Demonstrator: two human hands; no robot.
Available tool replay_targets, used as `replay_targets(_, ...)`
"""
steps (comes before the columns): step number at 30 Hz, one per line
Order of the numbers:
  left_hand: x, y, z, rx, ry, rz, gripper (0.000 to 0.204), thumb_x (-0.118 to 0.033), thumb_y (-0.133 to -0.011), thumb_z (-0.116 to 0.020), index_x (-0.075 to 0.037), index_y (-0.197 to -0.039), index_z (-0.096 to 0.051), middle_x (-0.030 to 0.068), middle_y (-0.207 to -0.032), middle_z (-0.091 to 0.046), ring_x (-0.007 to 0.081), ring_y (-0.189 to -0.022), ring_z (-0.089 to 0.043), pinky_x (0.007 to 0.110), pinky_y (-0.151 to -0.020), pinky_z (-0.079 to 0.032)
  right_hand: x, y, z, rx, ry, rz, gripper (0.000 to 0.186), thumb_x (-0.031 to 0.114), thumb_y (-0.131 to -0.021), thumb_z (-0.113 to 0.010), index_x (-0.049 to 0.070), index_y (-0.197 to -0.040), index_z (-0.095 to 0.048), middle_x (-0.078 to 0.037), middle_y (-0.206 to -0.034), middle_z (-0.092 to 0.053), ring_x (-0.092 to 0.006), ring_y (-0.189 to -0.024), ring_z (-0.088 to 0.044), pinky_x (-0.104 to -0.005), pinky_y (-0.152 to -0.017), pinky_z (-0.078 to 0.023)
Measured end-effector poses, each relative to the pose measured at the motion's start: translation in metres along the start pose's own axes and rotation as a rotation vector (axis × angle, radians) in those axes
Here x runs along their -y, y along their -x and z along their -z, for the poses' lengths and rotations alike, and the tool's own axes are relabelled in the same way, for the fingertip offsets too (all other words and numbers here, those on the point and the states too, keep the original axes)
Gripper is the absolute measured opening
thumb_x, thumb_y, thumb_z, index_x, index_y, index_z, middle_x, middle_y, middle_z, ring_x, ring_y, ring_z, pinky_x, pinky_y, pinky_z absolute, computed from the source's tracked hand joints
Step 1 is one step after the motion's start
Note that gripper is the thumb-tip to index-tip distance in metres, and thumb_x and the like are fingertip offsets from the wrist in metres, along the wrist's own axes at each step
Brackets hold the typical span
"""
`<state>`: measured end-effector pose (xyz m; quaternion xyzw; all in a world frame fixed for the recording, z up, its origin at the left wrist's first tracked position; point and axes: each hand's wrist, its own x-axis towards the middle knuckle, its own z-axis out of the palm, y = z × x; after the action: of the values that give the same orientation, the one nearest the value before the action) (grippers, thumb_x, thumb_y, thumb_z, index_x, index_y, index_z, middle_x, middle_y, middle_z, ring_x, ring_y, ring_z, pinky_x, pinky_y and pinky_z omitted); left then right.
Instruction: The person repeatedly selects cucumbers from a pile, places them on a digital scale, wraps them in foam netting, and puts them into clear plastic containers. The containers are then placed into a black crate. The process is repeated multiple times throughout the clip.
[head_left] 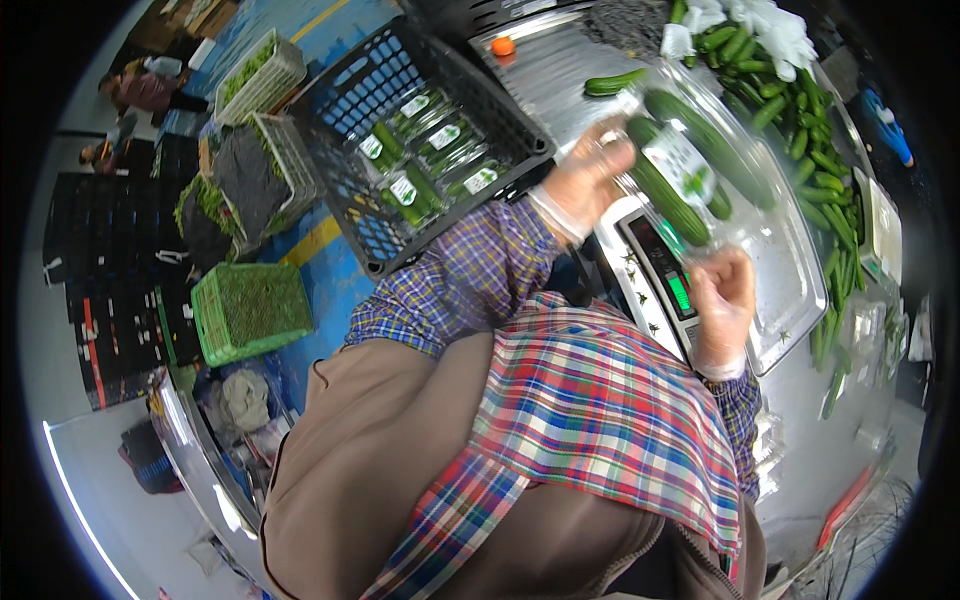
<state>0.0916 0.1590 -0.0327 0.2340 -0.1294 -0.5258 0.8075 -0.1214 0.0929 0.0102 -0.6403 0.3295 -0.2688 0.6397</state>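
Cucumber pack (pixel 666 194) lies lengthwise eleven-to-five o'clock, left hand (pixel 587 178) pinching it at ten, right hand (pixel 724 302) pinching its five-o'clock end.

Our left hand (pixel 592 172) reaches farther forward than our right hand (pixel 724 300); both curl their fingers, our left forearm (pixel 480 262) slanting inward.

Worn on the head as the left of a side-by-side pair, a wide fisheye camera looks down over a plaid apron (pixel 610 400), catching the left hand (pixel 588 178) and right hand (pixel 722 300) at close range, the steel table (pixel 545 95) near at right and the blue floor (pixel 335 285) farther off at left
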Motion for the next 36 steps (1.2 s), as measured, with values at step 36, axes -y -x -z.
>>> replay_targets(36, -0.230, -0.032, 0.374, -1.326, -1.630, 0.665, 0.056, -0.021, -0.080, -0.063, -0.002, -0.130, -0.046, 0.0192, -0.131, -0.047, 0.0312, -0.115, -0.053, 0.044, -0.098, -0.044, -0.012, -0.035, -0.040, -0.118, -0.076, -0.268, 0.020, 0.001, -0.092, -0.047, -0.001, -0.109, -0.057, -0.006, -0.090, -0.061, -0.0115, -0.075, -0.055, -0.0245, -0.070, -0.047)
